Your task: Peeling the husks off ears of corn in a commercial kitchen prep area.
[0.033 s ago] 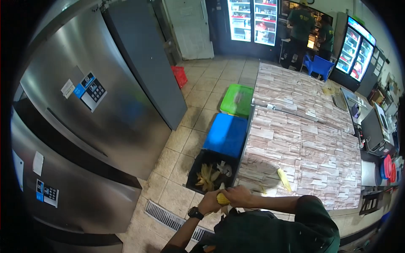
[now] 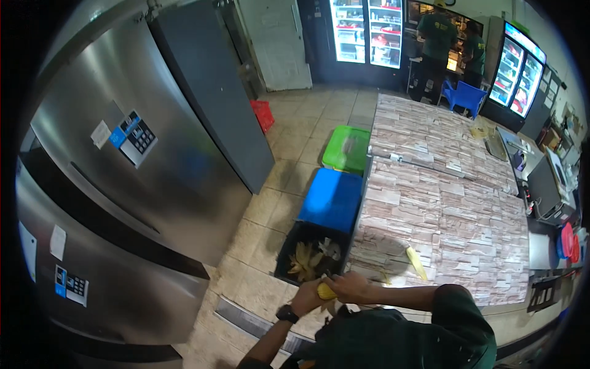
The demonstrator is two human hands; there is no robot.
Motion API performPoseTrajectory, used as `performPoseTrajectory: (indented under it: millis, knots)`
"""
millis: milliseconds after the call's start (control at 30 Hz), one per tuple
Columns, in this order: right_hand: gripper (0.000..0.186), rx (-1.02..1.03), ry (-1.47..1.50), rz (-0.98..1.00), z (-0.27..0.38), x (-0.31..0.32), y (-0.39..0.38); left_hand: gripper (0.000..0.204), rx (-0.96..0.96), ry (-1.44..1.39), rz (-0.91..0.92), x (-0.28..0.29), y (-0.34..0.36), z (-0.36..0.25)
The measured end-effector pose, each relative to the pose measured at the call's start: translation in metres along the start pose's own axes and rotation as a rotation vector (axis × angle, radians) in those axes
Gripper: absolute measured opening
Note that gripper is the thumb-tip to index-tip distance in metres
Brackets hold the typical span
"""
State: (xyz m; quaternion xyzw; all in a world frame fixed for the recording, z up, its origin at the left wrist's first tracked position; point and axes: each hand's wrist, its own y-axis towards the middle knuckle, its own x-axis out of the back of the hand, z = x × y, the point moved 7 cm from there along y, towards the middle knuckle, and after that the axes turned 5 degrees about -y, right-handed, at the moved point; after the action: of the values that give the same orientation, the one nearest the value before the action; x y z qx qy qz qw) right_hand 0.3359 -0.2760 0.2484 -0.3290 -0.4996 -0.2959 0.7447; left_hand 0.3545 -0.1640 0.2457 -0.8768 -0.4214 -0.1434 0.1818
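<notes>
A yellow ear of corn (image 2: 326, 291) lies between my two hands, just over the near edge of the black bin. My left hand (image 2: 307, 298), with a dark watch on its wrist, is closed around the ear. Against the ear's other end, my right hand (image 2: 350, 288) is closed too, its fingers partly hidden. Pale husk (image 2: 329, 305) hangs below the corn. In the black bin (image 2: 284, 261) lie several pale husks (image 2: 302, 261) and some whitish scraps. One yellowish husk strip (image 2: 416, 263) rests on the table to the right.
The stone-patterned table (image 2: 467, 234) stands to my right. Beside it are a blue lid (image 2: 330, 197) and a green-lidded container (image 2: 347, 147). Steel refrigerators (image 2: 147, 166) stand left; a floor drain (image 2: 252, 320) runs nearby. Two people (image 2: 437, 46) stand far back near a blue chair (image 2: 465, 97).
The whole view has shifted very slightly. Both hands stay closed at the ear of corn, in nearly the same place over the bin's edge.
</notes>
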Motion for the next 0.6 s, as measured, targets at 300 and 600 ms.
performPoseTrajectory:
  millis: [300,600]
  knots:
    - [0.065,0.143,0.048,-0.283,0.009,0.013,0.011,0.048,-0.065,0.194,0.086,0.036,-0.003,0.015]
    - [0.051,0.067,-0.242,-0.833,-0.072,0.031,0.025,0.041,-0.078,0.139,0.033,0.053,0.038,0.038]
